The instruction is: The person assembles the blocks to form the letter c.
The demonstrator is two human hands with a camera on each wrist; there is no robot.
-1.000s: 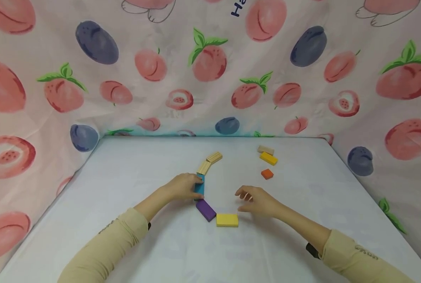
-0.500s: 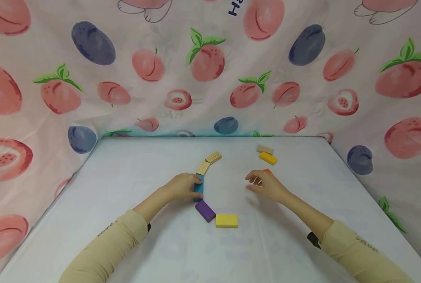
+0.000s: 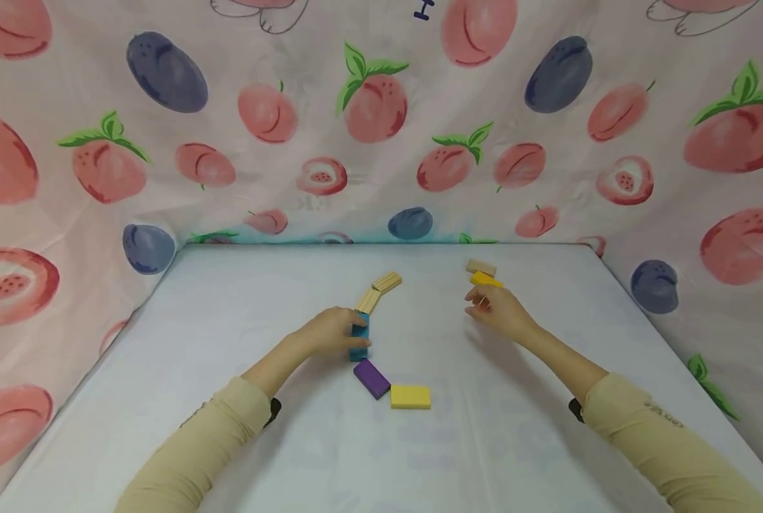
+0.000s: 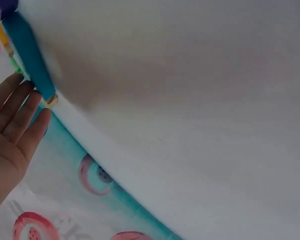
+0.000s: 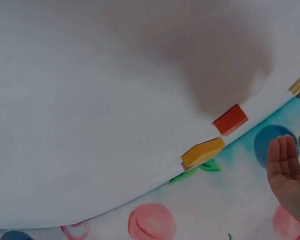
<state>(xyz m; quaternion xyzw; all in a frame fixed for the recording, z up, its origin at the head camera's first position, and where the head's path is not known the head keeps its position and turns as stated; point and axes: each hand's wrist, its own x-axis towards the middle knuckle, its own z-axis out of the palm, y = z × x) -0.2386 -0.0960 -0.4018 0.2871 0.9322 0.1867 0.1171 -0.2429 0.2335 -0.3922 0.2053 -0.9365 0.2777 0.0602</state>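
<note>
In the head view my left hand (image 3: 330, 331) lies across a blue block (image 3: 359, 353), thumb and fingers apart over its top. The left wrist view has the fingers (image 4: 25, 112) nearly straight beside the blue block (image 4: 30, 55). My right hand (image 3: 499, 311) is above the table, loosely bent, holding nothing. It is just in front of an orange-yellow block (image 3: 486, 278) and hides an orange block in the head view. The right wrist view has that orange block (image 5: 230, 120) beside the orange-yellow one (image 5: 204, 152).
Two pale wooden blocks (image 3: 369, 300) continue the curved row beyond the blue one. Toward the front it runs on through a purple block (image 3: 372, 378) to a yellow block (image 3: 410, 397). Another pale block (image 3: 481, 267) touches the orange-yellow one. Fruit-printed cloth (image 3: 259, 178) walls the white table (image 3: 227, 285).
My right hand has moved away and slightly right, from near the yellow block to over the orange one. My left thumb has shifted a little up the blue block.
</note>
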